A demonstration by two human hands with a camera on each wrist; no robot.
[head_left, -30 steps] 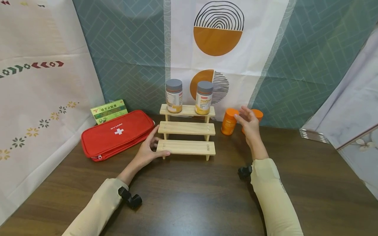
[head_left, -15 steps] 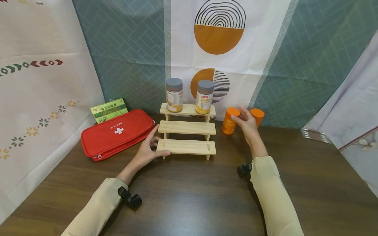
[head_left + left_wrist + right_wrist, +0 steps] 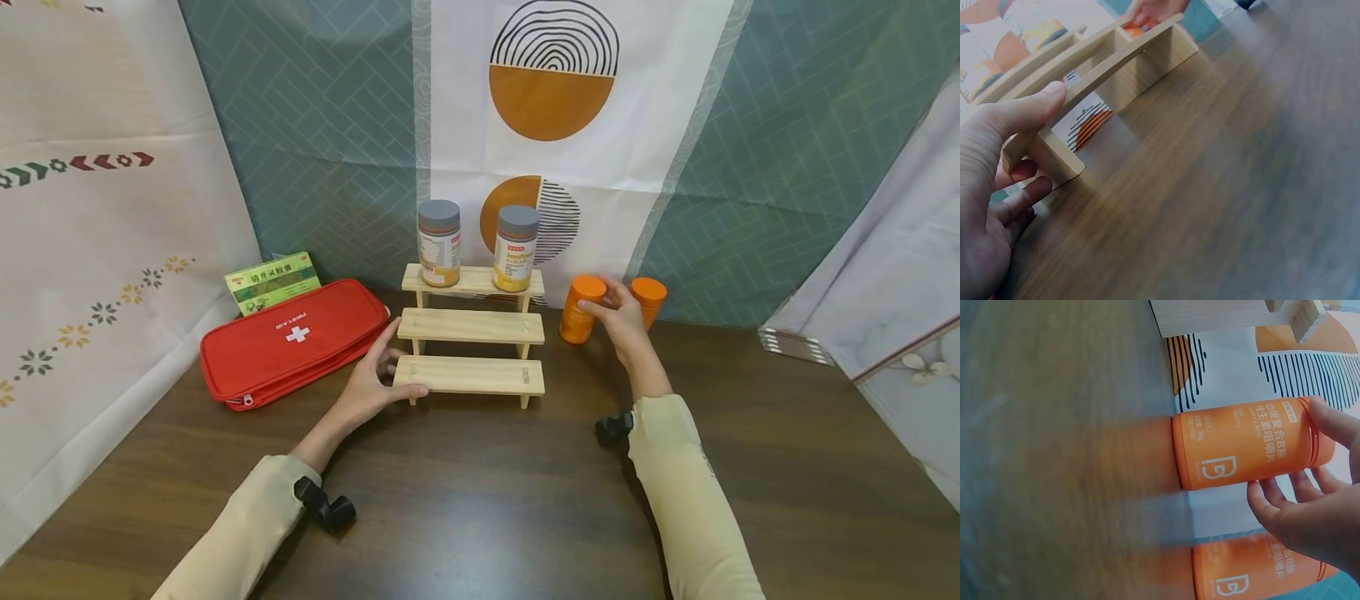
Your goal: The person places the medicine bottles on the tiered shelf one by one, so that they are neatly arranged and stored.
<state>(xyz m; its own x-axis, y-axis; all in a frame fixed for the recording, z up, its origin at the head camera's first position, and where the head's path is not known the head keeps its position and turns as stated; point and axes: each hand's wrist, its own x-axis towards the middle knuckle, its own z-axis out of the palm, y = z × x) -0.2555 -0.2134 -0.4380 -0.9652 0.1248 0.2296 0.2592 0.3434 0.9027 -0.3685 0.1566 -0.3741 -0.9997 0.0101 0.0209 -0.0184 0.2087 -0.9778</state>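
A three-step wooden display stand (image 3: 472, 374) is in the middle of the head view. At its left end, my left hand (image 3: 365, 393) grips the lowest step, thumb (image 3: 1035, 107) on top and fingers curled below the edge. Right of the stand, an orange pill bottle (image 3: 576, 323) stands upright on the table. My right hand (image 3: 624, 323) holds it near the cap, thumb on one side and fingers on the other, as the right wrist view shows. Just behind that hand is a second orange bottle (image 3: 649, 296), partly hidden in the head view.
Two grey-capped jars (image 3: 440, 246) stand on the top step. A red first-aid pouch (image 3: 296, 337) lies left of the stand, with a green medicine box (image 3: 273, 282) behind it. Patterned cloth (image 3: 322, 125) hangs behind the table. Near the right cloth lies a silvery slotted strip (image 3: 797, 346).
My right hand has moved left from between the orange bottles and taken hold of the left one. The left hand keeps its grip on the stand.
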